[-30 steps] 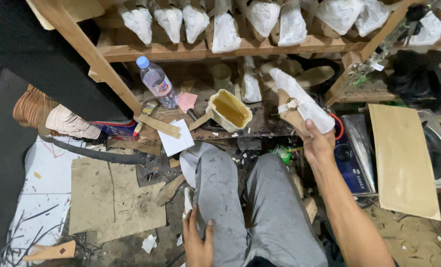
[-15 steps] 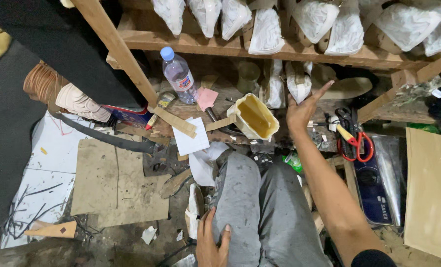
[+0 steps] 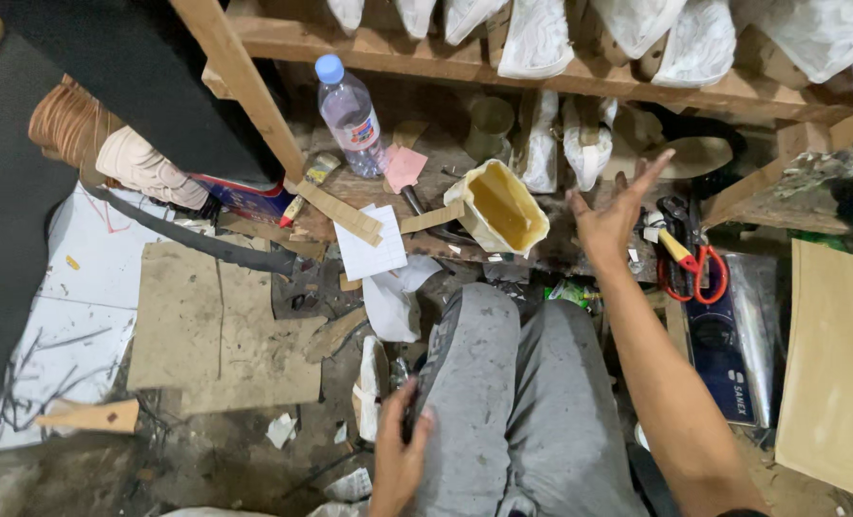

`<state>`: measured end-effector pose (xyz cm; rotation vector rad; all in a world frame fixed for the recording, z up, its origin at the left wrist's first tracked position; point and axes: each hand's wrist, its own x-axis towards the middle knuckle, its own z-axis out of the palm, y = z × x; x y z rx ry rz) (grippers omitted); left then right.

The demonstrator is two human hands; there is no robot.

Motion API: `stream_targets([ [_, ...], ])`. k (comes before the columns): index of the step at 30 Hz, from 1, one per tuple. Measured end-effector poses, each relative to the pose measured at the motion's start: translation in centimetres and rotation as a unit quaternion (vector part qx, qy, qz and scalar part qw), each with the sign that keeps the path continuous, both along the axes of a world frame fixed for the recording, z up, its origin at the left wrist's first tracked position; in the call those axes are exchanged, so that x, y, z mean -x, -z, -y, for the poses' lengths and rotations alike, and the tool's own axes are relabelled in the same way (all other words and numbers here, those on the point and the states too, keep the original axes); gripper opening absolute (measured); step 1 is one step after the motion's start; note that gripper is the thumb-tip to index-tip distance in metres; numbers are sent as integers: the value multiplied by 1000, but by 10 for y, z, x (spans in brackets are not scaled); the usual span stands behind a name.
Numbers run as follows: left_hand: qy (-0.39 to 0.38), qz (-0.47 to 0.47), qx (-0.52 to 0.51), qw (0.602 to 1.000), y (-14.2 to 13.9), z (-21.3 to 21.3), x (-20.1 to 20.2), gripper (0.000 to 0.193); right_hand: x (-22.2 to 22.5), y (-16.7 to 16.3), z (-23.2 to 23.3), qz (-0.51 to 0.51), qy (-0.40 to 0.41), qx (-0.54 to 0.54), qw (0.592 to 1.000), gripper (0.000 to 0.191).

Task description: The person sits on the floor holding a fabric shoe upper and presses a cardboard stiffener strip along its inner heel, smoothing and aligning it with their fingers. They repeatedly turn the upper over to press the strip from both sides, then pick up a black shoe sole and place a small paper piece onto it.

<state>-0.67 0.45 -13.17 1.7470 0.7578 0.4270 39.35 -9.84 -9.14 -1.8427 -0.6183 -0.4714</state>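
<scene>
My right hand [image 3: 610,215] is raised with its fingers spread and nothing in it, just in front of the low wooden shelf [image 3: 369,187]. A white wrapped shoe form [image 3: 584,144] stands on that shelf just beyond its fingertips. To the hand's left sits a cut plastic container of yellow glue [image 3: 498,206]. My left hand [image 3: 400,455] rests against my grey trouser leg [image 3: 484,383] with its fingers bent. A dark shape shows between thumb and fingers, and I cannot tell whether the hand holds it.
A water bottle [image 3: 350,115], a pink scrap [image 3: 405,168] and white paper [image 3: 371,244] lie on the shelf. Red-handled scissors [image 3: 699,273] are at the right, a board [image 3: 833,364] beyond them. Several white wrapped forms [image 3: 537,38] line the upper shelf. Cardboard [image 3: 216,330] covers the floor at the left.
My right hand held a white wrapped form a second ago, carried it to the low shelf and let it go; it is now open. The view has swung right and closer.
</scene>
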Motion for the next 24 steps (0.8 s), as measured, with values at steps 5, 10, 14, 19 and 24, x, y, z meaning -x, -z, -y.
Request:
stream_targets([
  [5, -154, -47, 116, 980, 91, -70, 17, 53, 101, 10, 89, -52, -52, 16, 997, 98],
  [10, -163, -202, 55, 964, 157, -105, 12, 67, 185, 44, 134, -99, -17, 39, 994, 90],
  [14, -145, -260, 12, 954, 178, -105, -16, 64, 183, 59, 140, -97, 16, 63, 993, 81],
  [19, -145, -389, -105, 904, 193, -112, -42, 67, 173, 59, 137, -90, -4, 101, 991, 80],
  [24, -82, -360, -97, 924, 212, -120, -36, 57, 173, 52, 128, -96, -12, 127, 987, 81],
])
